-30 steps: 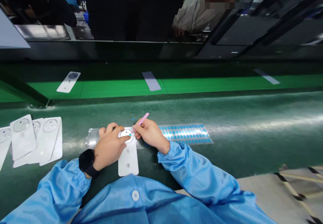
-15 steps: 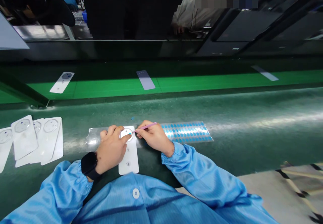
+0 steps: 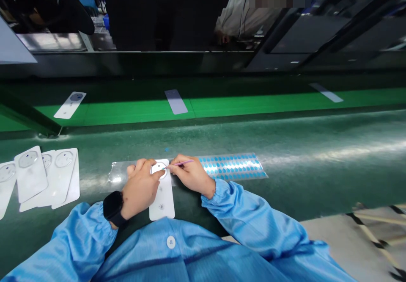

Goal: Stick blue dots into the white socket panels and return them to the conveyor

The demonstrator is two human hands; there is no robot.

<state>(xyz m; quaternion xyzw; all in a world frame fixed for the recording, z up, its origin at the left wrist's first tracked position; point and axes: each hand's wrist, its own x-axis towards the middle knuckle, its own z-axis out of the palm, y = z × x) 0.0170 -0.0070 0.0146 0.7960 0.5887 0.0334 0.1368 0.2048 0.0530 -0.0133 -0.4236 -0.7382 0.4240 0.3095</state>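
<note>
A white phone back cover (image 3: 162, 197) with a round camera ring lies flat on the green bench before me. My left hand (image 3: 141, 190) rests over its upper left side, fingers spread, index fingertip at the ring beside a small blue dot. With my right hand (image 3: 192, 175) I pinch a thin pink stick-like tool (image 3: 184, 162). Its tip reaches the ring, close to my left index finger. Under the right hand and to its right, a clear sheet (image 3: 234, 166) carries rows of blue round stickers. Whether the tip touches the dot is too small to tell.
More white covers (image 3: 31, 178) lie overlapping at the left. Behind the bench runs a green conveyor belt (image 3: 228, 104) with spaced covers, one (image 3: 176, 102) near the middle. A green post (image 3: 28, 112) slants at the left. Across the belt sits another person (image 3: 236, 15).
My right hand has shifted slightly left, and the pink tool with it. The covers on the belt have moved left. My left hand and the cover under it stay put.
</note>
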